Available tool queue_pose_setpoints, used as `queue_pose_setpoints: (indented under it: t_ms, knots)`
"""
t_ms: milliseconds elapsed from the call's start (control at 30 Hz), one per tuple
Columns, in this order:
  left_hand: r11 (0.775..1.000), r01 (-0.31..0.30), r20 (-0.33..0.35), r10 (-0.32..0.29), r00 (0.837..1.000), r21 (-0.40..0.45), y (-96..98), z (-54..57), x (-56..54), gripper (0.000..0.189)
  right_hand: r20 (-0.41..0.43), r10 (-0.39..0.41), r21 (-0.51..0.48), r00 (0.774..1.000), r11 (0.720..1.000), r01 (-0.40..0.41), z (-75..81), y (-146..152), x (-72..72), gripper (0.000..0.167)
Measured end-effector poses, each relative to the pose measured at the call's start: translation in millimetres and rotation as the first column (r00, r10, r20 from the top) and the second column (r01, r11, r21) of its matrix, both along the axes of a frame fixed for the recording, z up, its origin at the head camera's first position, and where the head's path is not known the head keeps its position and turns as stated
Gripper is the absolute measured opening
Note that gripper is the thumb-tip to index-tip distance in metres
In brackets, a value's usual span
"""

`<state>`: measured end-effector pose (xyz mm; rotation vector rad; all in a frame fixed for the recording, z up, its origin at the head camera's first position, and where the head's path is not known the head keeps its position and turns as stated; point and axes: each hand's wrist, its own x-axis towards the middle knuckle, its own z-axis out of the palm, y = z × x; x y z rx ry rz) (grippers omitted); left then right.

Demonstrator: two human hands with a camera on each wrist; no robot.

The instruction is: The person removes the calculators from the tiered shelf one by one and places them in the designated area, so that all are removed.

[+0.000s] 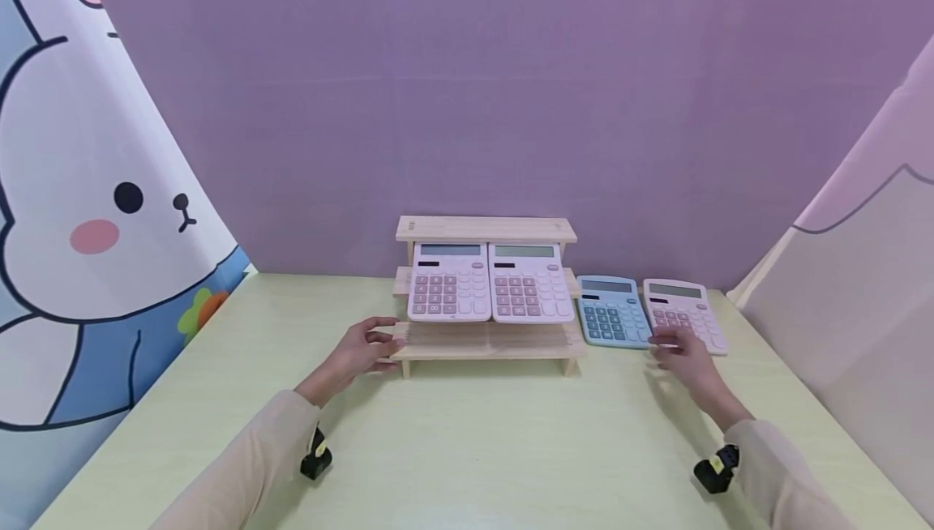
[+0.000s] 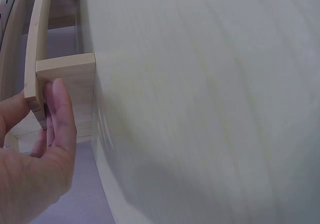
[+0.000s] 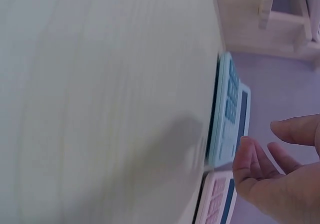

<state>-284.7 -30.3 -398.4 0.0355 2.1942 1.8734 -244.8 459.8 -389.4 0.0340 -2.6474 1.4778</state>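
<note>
My left hand (image 1: 359, 349) pinches the left end of the lowest board of a wooden tiered rack (image 1: 485, 339), thumb on top and fingers beneath. In the left wrist view, the board's end (image 2: 34, 92) lies between thumb and fingers. Two pink calculators (image 1: 450, 283) lean side by side on the rack. My right hand (image 1: 689, 364) hovers over the near ends of a blue calculator (image 1: 611, 311) and another pink calculator (image 1: 682, 311), which lie to the rack's right. The right wrist view shows its fingers (image 3: 245, 159) loosely bent, thumb apart, with nothing between them.
The pale table (image 1: 481, 449) reaches back to a purple backdrop (image 1: 481, 92). A curtain with a cartoon rabbit (image 1: 80, 173) hangs along the left side, and a pale pink cloth (image 1: 868, 271) along the right.
</note>
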Motion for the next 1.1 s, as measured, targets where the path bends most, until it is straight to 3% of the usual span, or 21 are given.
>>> queue_pose_setpoints:
  t_ms: [300, 767, 1100]
  knots:
    - [1.0, 0.008, -0.003, -0.008, 1.0, -0.004, -0.7, -0.4, -0.4, 0.055, -0.002, 0.017, -0.02, 1.0, 1.0, -0.017, 2.0, -18, 1.3, 0.037]
    - [1.0, 0.003, 0.0, -0.003, 1.0, -0.002, -1.0, -0.3, -0.9, 0.054, 0.062, 0.063, -0.142, 0.996, 0.988, -0.054, 7.6, -52, 2.3, 0.039]
    - [1.0, -0.009, 0.01, 0.009, 1.0, -0.005, -0.4, -1.1, -1.3, 0.053, 0.024, 0.064, -0.227, 0.998, 0.972, -0.056, 11.0, -74, 0.9, 0.038]
